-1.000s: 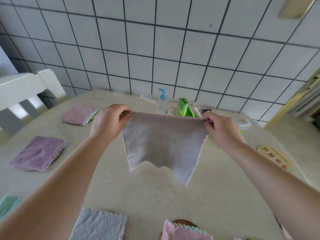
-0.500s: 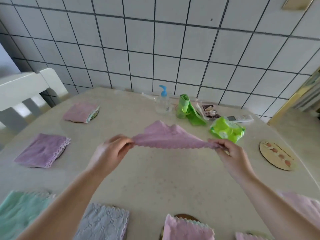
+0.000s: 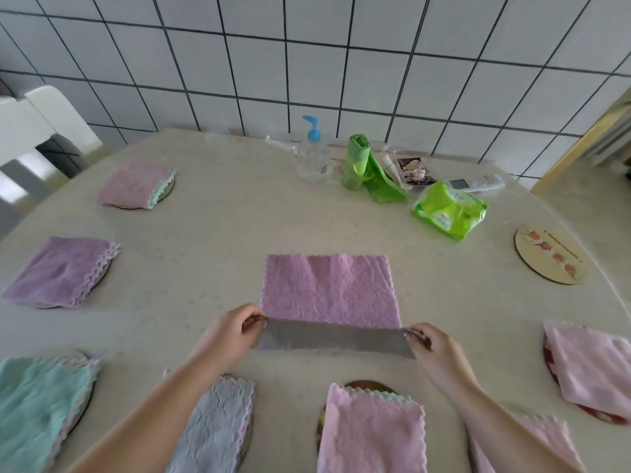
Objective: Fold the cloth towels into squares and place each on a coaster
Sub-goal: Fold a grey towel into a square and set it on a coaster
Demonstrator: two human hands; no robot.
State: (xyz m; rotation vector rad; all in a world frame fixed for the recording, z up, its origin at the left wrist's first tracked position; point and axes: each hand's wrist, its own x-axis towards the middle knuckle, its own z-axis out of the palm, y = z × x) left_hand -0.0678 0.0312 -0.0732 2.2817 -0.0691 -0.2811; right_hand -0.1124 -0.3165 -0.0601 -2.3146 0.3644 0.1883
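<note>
Pink towel going down flat on the table

The pink towel (image 3: 329,290) lies mid-table (image 3: 211,240), nearer than the pump bottle (image 3: 311,151). Left hand (image 3: 229,332) and right hand (image 3: 431,348) each pinch a near corner, lifting that edge; a bare coaster (image 3: 550,255) sits to the towel's right.

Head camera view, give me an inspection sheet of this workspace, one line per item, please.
Surface: beige table, patterned top.
Job's things: pink towel spread flat mid-table, near edge lifted; folded towels lie on coasters round the table; one bare coaster at right.
Clutter: pump bottle, green bag roll, green wipes pack, remote, all at the far edge.
Grippers: left hand and right hand each pinch a near corner of the towel.
Cables: nothing seen.
Surroundings: white tiled wall behind, white chair at left.
</note>
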